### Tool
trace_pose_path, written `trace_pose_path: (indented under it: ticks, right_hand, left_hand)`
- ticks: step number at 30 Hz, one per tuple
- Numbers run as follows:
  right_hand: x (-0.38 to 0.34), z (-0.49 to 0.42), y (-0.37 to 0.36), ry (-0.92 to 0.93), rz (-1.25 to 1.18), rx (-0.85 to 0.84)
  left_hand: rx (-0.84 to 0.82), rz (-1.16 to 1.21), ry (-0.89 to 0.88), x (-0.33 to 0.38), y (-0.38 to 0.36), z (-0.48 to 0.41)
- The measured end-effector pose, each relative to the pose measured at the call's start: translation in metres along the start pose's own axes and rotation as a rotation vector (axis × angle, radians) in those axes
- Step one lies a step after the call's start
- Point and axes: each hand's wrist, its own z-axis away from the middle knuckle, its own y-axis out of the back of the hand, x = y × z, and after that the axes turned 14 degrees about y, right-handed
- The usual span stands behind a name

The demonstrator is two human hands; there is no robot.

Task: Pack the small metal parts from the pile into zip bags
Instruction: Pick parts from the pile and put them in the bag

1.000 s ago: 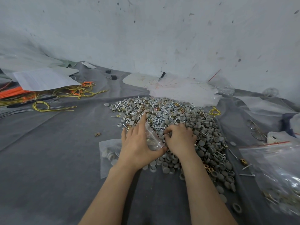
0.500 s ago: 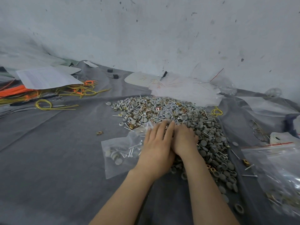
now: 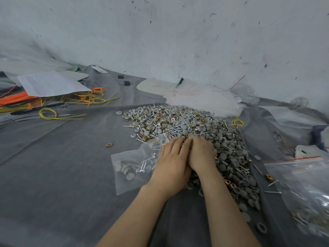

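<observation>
The zip bag lies flat on the surface at 9 o'clock of the left hand. I read its long axis as running 7 to 1 o'clock, with its mouth against the pile of screws and caps at 12. The left fingers lie straight over that mouth; the right hand, touching the left, is tucked down into the pile, and I cannot tell whether it holds parts.

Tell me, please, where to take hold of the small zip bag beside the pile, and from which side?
Pinch the zip bag at its raised, red-striped mouth, coming from above. The caps and screws lie toward its closed end, so lifting there should keep them inside.
</observation>
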Motion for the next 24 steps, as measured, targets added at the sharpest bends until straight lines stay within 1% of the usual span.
trace_pose_path:
  ticks: [8,24]
  right_hand:
    - [0.0003,-0.0013,-0.0014,0.008,-0.078,0.077]
    - [0.0024,-0.0024,-0.002,0.057,-0.052,0.074]
  left_hand:
    - [0.062,0.081,-0.019,0.0016,0.0016,-0.0004]
    - [0.058,0.079,-0.014,0.0035,0.0035,0.001]
